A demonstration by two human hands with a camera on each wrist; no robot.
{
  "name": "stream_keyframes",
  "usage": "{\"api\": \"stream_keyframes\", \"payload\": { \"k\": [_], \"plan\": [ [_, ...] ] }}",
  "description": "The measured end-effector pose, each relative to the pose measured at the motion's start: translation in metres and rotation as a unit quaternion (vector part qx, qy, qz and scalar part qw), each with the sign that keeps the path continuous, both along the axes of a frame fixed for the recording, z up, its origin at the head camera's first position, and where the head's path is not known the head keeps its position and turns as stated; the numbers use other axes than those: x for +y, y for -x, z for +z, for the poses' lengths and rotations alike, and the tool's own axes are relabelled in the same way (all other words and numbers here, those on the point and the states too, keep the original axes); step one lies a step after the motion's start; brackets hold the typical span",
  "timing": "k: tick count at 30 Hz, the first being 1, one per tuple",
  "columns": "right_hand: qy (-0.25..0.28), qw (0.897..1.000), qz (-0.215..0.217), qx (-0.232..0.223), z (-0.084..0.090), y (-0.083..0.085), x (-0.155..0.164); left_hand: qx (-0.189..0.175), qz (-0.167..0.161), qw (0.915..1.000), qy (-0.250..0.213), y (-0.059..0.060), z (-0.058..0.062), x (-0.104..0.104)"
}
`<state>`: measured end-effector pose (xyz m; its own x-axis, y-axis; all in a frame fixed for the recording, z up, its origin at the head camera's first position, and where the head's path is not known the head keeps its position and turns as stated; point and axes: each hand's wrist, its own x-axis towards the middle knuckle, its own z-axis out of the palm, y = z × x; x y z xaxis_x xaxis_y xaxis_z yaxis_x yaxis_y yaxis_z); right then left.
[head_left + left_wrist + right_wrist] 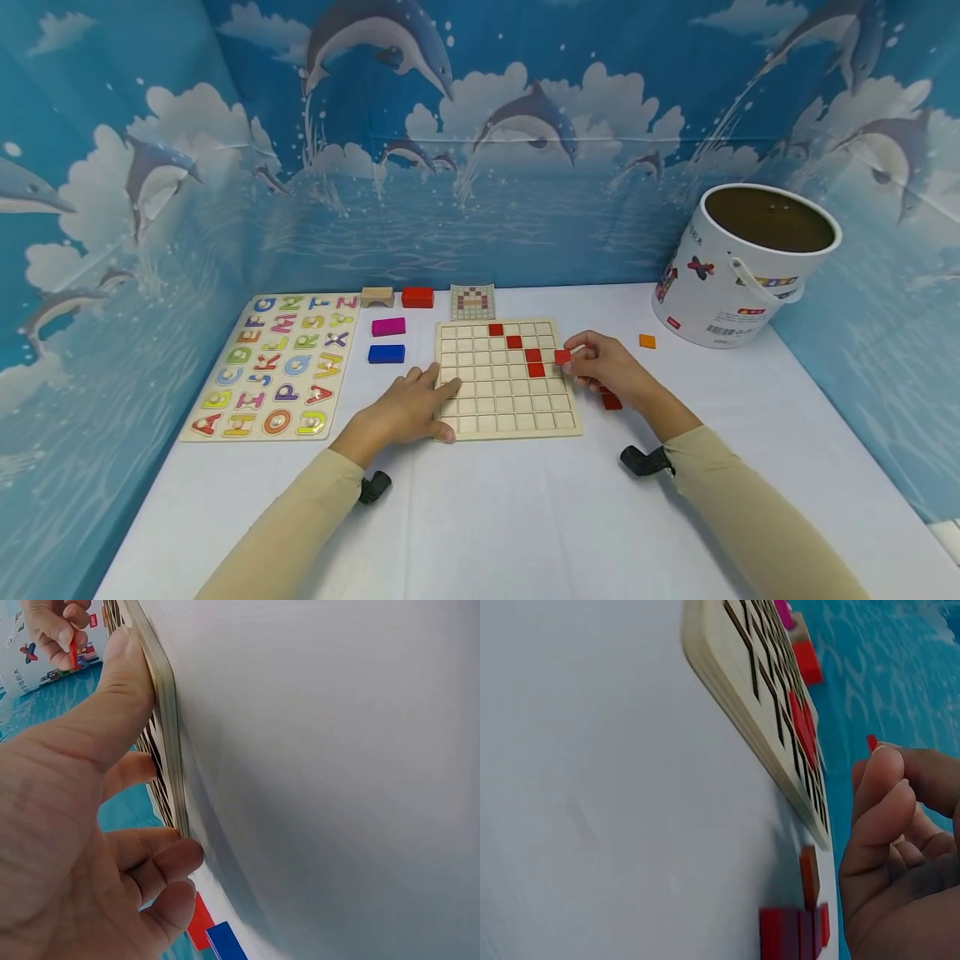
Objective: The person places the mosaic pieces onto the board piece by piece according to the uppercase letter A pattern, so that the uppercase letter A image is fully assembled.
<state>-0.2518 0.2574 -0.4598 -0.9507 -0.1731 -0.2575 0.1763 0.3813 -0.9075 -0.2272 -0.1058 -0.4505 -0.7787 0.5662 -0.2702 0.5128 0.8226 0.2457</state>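
A wooden grid board [487, 421] lies in the middle of the table, with several red square tiles [533, 356] set in its cells. My left hand [408, 408] rests on the board's left edge, fingers spread, the thumb at the near corner. In the left wrist view the left thumb [124, 675] lies along the board's edge. My right hand [611, 367] pinches a red square tile [562, 357] between thumb and fingertips, raised over the board's right edge. More red tiles [611, 401] lie on the table under the right hand, partly hidden by it.
A small pattern card [472, 302] sits behind the board. To its left are a red block [417, 297], a wooden arch [377, 297], a magenta block [388, 327] and a blue block [386, 354]. An alphabet board [273, 367] lies left, an orange tile [647, 341] right, near a white bucket [720, 283].
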Motion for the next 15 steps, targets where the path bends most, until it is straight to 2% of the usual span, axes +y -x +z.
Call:
{"api": "stream_keyframes", "payload": {
  "k": [4, 7, 11, 15],
  "plan": [
    [-0.052, 0.997, 0.055, 0.036, -0.004, -0.008, -0.016, -0.001, 0.001, 1.0, -0.002, -0.001, 0.0, 0.0],
    [-0.111, 0.987, 0.088, 0.072, -0.005, -0.014, -0.026, -0.001, 0.001, 1.0, -0.002, -0.001, 0.001, 0.0],
    [-0.174, 0.976, 0.094, 0.095, -0.004, -0.018, -0.037, -0.001, 0.003, 1.0, -0.002, -0.001, 0.0, 0.0],
    [-0.206, 0.969, 0.086, 0.106, -0.003, -0.019, -0.043, 0.0, 0.004, 1.0, -0.001, -0.001, 0.0, 0.0]
  ]
}}
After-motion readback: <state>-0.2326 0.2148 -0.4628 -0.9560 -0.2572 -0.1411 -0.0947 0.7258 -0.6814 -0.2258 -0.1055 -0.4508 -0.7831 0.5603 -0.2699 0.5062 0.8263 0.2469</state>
